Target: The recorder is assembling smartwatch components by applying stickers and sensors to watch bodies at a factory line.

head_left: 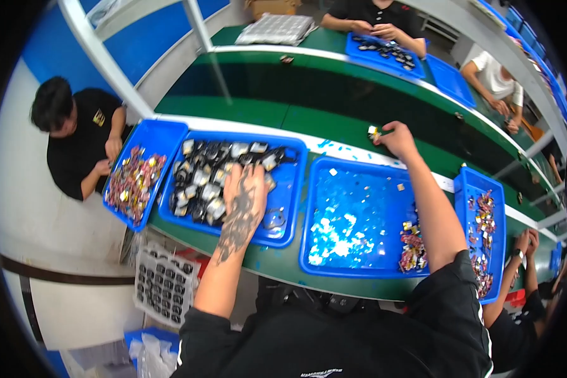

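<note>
My left hand (246,192) reaches into a blue tray (301,170) heaped with black plastic parts (201,179) that carry pale square labels. Its fingers curl down among them; the fingertips are hidden, so what they grip does not show. Out over the green conveyor belt (321,123), my right hand (398,140) pinches a small white-and-yellow part (373,133) with a darker end. Below my right forearm is a second blue tray (309,252), with shiny blue film scraps (340,233) and a pile of small red-wired parts (412,247).
Blue bins of red-wired parts stand at the left (177,133) and right (499,239). A person (75,138) is beside the left bin; other people sit across the belt and at the right. White rails edge the belt. A tray of black parts (164,286) sits below the table.
</note>
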Available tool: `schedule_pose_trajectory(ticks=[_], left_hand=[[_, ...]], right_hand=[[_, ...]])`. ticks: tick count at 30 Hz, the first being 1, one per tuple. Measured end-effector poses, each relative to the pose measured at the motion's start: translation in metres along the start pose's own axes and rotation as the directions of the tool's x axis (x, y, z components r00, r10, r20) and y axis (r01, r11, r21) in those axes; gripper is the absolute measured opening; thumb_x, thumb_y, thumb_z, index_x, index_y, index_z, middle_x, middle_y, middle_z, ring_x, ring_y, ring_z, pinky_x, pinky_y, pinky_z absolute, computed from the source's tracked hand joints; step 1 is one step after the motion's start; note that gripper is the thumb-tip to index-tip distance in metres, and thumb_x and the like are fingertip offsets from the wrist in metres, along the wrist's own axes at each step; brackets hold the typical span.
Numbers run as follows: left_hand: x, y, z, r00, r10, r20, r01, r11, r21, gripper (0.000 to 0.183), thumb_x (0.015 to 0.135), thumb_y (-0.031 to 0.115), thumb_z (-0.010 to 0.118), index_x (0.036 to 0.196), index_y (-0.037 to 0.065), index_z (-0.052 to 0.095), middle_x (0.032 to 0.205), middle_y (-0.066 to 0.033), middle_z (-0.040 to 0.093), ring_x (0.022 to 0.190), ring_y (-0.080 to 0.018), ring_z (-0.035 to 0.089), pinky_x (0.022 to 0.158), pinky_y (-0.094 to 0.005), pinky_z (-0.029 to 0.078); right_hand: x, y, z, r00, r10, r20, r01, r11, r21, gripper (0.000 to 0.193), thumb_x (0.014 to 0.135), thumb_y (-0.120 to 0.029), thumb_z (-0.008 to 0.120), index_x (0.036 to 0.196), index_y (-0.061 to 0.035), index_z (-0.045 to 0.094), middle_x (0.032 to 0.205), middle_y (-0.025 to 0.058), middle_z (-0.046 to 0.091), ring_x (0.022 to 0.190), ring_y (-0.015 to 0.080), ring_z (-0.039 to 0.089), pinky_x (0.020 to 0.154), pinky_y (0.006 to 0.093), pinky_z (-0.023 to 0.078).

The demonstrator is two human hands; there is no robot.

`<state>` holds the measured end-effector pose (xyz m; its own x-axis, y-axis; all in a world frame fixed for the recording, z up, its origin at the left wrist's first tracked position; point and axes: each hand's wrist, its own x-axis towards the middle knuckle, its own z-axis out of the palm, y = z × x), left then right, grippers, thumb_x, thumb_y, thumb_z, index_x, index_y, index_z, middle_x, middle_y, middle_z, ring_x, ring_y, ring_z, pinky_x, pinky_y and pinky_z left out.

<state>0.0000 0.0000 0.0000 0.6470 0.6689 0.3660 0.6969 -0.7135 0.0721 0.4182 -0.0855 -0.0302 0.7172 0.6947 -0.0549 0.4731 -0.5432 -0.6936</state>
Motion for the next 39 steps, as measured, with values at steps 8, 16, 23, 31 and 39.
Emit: schedule_pose_trajectory(ticks=[8,16,23,31,39], left_hand=[[-0.009,0.015,-0.038,0.998,0.062,-0.019,-0.065,0.960,-0.271,0.018,0.075,-0.002,0.068,0.090,0.002,0.059,0.093,-0.0126,0.060,0.098,-0.0345,0.054,0.085,-0.0440,0.045],[-0.016,0.077,-0.053,0.921,0.002,0.388,0.374,-0.275,-0.886,0.016,0.095,0.001,0.051,0.102,0.007,0.038,0.107,-0.0245,0.066,0.065,-0.0172,0.065,0.053,-0.0242,0.053],[-0.038,0.106,-0.045,0.861,0.131,0.491,0.503,-0.347,-0.791,0.036,0.096,0.006,0.051,0.128,0.008,0.035,0.109,-0.0229,0.065,0.067,-0.0138,0.063,0.054,-0.0215,0.049],[-0.045,0.107,-0.047,0.912,0.142,0.384,0.398,-0.092,-0.913,0.026,0.094,0.008,0.056,0.120,0.006,0.061,0.111,-0.0088,0.063,0.079,-0.0113,0.062,0.061,-0.0214,0.049],[-0.022,0.150,-0.060,0.905,0.346,0.247,0.224,0.107,-0.969,0.032,0.082,0.005,0.072,0.114,0.007,0.068,0.112,-0.0081,0.057,0.097,-0.0140,0.059,0.072,-0.0214,0.051]], right_hand=[[-0.098,-0.035,-0.092,0.929,-0.316,-0.194,0.296,0.947,-0.126,0.022,0.078,-0.009,0.071,0.099,-0.0011,0.068,0.090,0.0165,0.069,0.083,0.0293,0.068,0.076,0.0366,0.053],[-0.200,0.003,-0.103,0.968,-0.149,0.202,0.232,0.843,-0.485,0.024,0.070,-0.015,0.079,0.091,-0.0048,0.071,0.091,0.0150,0.067,0.089,0.0327,0.065,0.081,0.0412,0.052],[-0.228,-0.003,-0.098,0.972,-0.231,0.041,0.222,0.848,-0.481,0.024,0.073,-0.009,0.075,0.095,-0.0048,0.066,0.089,0.0151,0.066,0.086,0.0350,0.064,0.078,0.0433,0.051],[-0.249,-0.017,-0.097,0.946,-0.149,-0.289,0.180,0.980,0.086,0.011,0.082,0.003,0.064,0.093,0.0022,0.066,0.082,0.0078,0.066,0.073,0.0111,0.061,0.069,0.0241,0.050],[-0.285,-0.059,-0.095,0.973,-0.178,0.147,0.007,0.658,0.753,0.010,0.087,0.001,0.063,0.097,0.0035,0.063,0.087,0.0042,0.064,0.080,0.0076,0.059,0.074,0.0216,0.048]])
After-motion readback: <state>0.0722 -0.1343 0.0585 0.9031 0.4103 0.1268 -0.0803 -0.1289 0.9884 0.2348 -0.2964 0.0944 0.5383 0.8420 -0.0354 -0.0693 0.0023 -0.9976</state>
